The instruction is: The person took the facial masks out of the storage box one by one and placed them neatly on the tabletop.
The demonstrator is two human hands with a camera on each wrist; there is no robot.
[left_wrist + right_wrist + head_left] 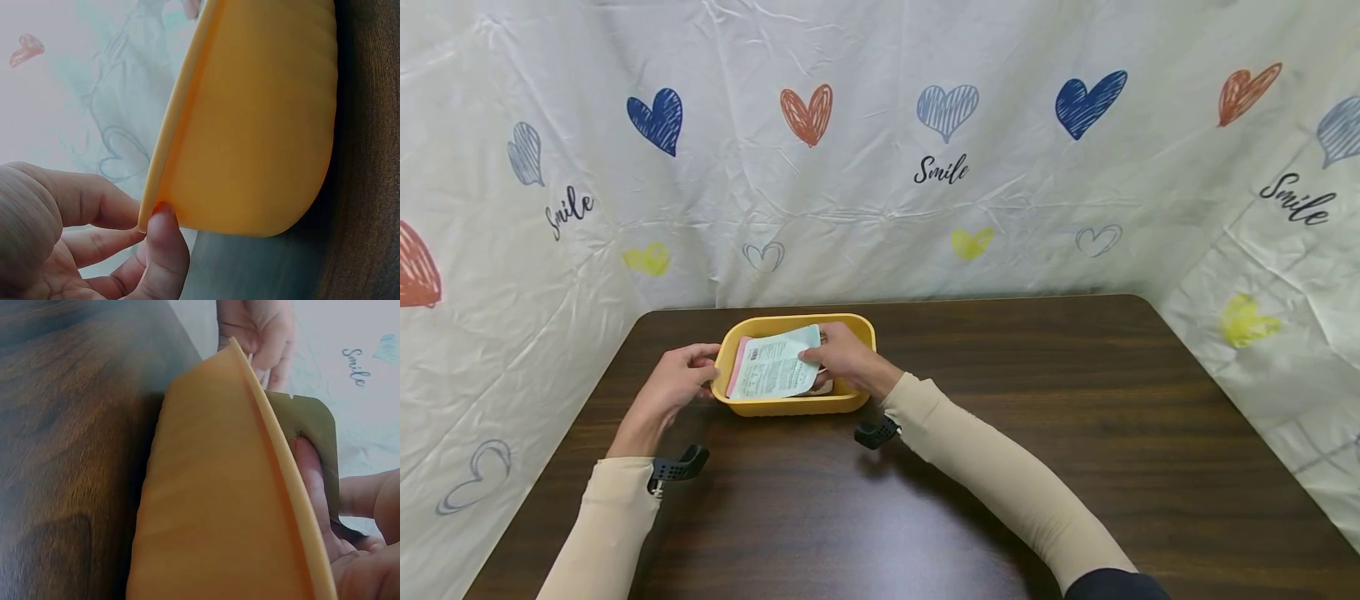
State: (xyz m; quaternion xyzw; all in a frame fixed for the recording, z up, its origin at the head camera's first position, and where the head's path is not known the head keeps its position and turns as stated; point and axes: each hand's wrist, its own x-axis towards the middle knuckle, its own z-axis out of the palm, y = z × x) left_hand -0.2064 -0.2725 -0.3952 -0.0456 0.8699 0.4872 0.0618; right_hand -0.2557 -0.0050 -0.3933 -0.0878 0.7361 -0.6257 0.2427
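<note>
A yellow oblong plastic basket point(797, 407) stands toward the far left of the table. My left hand point(673, 383) pinches its left end, thumb on the outside wall and forefinger at the rim, as the left wrist view shows. With my right hand point(850, 358), reaching over the basket's right part, I grip a flat pale-blue packet point(775, 364) printed with small text. The packet is tilted inside the basket opening, its right edge between thumb and fingers. A pink edge point(737, 367) shows from under it on the left. The basket's bottom is mostly hidden.
The dark wooden table point(1000, 467) stretches to the right and toward me. Behind it and at both sides hangs a white sheet point(880, 200) printed with hearts and "Smile". A dark strap with a wrist camera point(681, 465) sits on my left sleeve.
</note>
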